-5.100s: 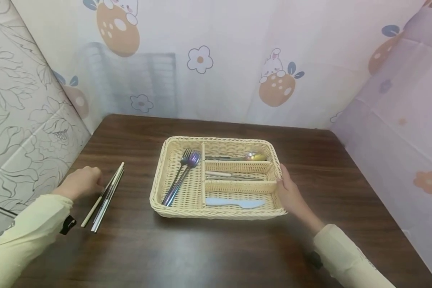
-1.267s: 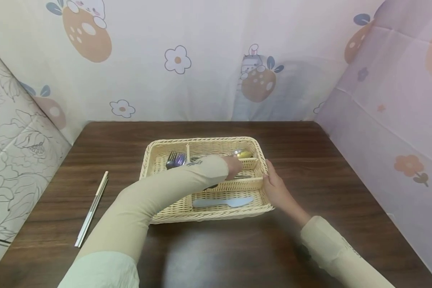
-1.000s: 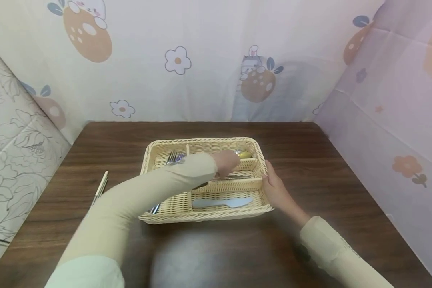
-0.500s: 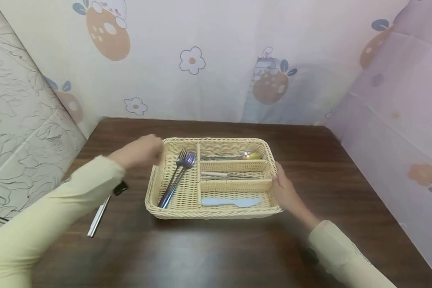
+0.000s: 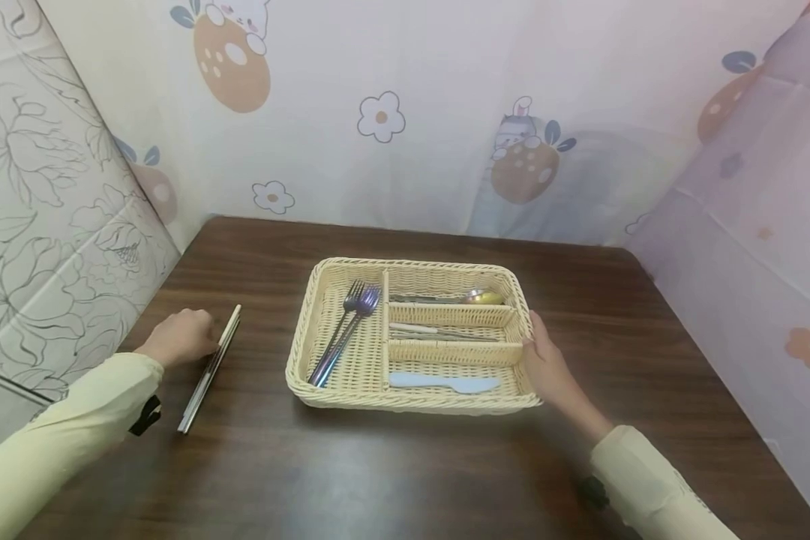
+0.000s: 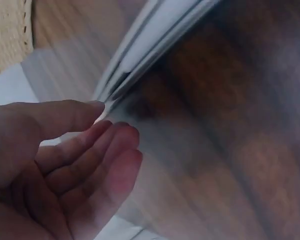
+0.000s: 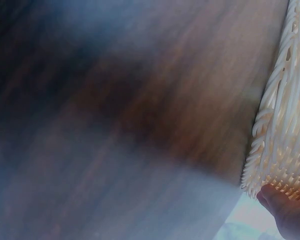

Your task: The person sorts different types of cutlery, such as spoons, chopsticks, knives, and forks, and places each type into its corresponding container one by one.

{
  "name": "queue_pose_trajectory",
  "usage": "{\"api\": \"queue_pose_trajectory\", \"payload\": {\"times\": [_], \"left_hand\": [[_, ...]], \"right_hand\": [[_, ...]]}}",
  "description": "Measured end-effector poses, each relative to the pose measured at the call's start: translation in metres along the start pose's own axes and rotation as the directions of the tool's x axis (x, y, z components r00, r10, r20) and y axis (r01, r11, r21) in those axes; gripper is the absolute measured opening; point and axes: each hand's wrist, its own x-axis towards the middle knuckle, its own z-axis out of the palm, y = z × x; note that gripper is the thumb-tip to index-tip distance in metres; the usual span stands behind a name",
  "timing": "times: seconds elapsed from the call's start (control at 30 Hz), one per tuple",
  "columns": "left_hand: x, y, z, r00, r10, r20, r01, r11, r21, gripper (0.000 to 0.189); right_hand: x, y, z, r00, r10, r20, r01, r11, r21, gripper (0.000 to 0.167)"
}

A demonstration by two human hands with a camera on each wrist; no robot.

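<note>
At the left side of the table, my left hand (image 5: 181,337) is at the chopsticks (image 5: 209,373), which lie slantwise on the wood. In the left wrist view, thumb and fingertips meet at one end of the chopsticks (image 6: 157,42), pinching them; the other fingers are curled. My right hand (image 5: 550,367) holds the right rim of a cream woven cutlery basket (image 5: 415,403), its thumb over the edge. Inside the basket, two dark forks (image 5: 344,330) occupy the left compartment. Spoons (image 5: 481,297), chopsticks (image 5: 439,332) and a pale plastic knife (image 5: 444,382) lie in three right-hand compartments.
The dark wooden table (image 5: 378,480) carries the basket in its middle. Patterned curtains (image 5: 432,180) hang behind it and at both sides. A black wrist strap (image 5: 146,416) shows under the left sleeve.
My left hand has come out of the basket and moved left to the chopsticks on the table, which are fewer than five seconds ago. My right hand stays on the basket rim.
</note>
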Motion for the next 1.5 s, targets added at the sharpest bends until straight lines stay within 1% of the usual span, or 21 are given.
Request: {"api": "queue_pose_trajectory", "payload": {"times": [0.17,0.37,0.47,0.67,0.8,0.9,0.97,1.03,1.1,1.23,1.3,1.37,1.47,1.5], "left_hand": [[0.0,-0.004,0.004,0.999,-0.045,-0.03,0.044,0.998,-0.049,0.036],[0.004,-0.001,0.004,0.995,-0.099,-0.013,0.098,0.993,-0.068,0.03],[0.005,0.001,0.004,0.994,-0.112,-0.02,0.111,0.992,-0.066,0.027],[0.006,0.003,0.008,0.993,-0.102,-0.053,0.098,0.993,-0.066,0.021],[0.007,0.0,0.011,0.992,-0.102,-0.069,0.098,0.993,-0.063,0.024],[0.008,0.0,0.008,0.991,-0.103,-0.087,0.099,0.994,-0.052,0.029],[0.009,0.003,0.002,0.99,-0.089,-0.109,0.086,0.996,-0.029,0.03],[0.01,0.01,-0.007,0.988,-0.061,-0.141,0.063,0.998,0.01,0.032],[0.011,0.019,-0.018,0.985,-0.017,-0.169,0.027,0.998,0.057,0.034],[0.016,0.047,-0.037,0.971,0.09,-0.22,-0.064,0.99,0.125,0.036],[0.018,0.063,-0.047,0.956,0.147,-0.254,-0.113,0.983,0.144,0.033],[0.022,0.081,-0.055,0.942,0.193,-0.275,-0.155,0.976,0.156,0.03],[0.029,0.107,-0.062,0.918,0.26,-0.299,-0.214,0.961,0.176,0.027],[0.033,0.116,-0.063,0.912,0.283,-0.297,-0.237,0.955,0.18,0.027]], "right_hand": [[-0.001,-0.001,0.0,1.0,0.013,-0.002,-0.013,1.0,-0.008,0.056],[-0.002,-0.002,-0.001,1.0,0.017,0.0,-0.017,1.0,0.012,0.056],[-0.001,0.0,0.0,1.0,0.012,0.003,-0.012,1.0,0.02,0.056],[0.0,0.001,0.0,1.0,-0.001,-0.007,0.001,1.0,0.027,0.056],[-0.001,-0.001,0.0,1.0,-0.002,-0.014,0.002,1.0,0.026,0.056],[-0.002,-0.002,0.0,1.0,-0.007,-0.016,0.007,1.0,0.021,0.056],[-0.002,-0.002,0.0,1.0,-0.01,-0.017,0.01,1.0,0.019,0.055],[-0.002,-0.003,0.0,1.0,-0.008,-0.017,0.008,1.0,0.017,0.055],[-0.001,-0.003,0.0,1.0,-0.005,-0.017,0.006,1.0,0.013,0.055],[-0.002,-0.003,0.0,1.0,-0.002,-0.021,0.002,1.0,0.006,0.055],[-0.002,-0.003,0.0,1.0,0.0,-0.023,0.001,1.0,0.009,0.056],[-0.002,-0.003,0.001,1.0,-0.003,-0.025,0.003,1.0,0.011,0.056],[-0.002,-0.003,0.001,1.0,-0.01,-0.027,0.01,1.0,0.008,0.055],[-0.002,-0.002,0.001,0.999,-0.012,-0.029,0.012,1.0,0.006,0.055]]}}
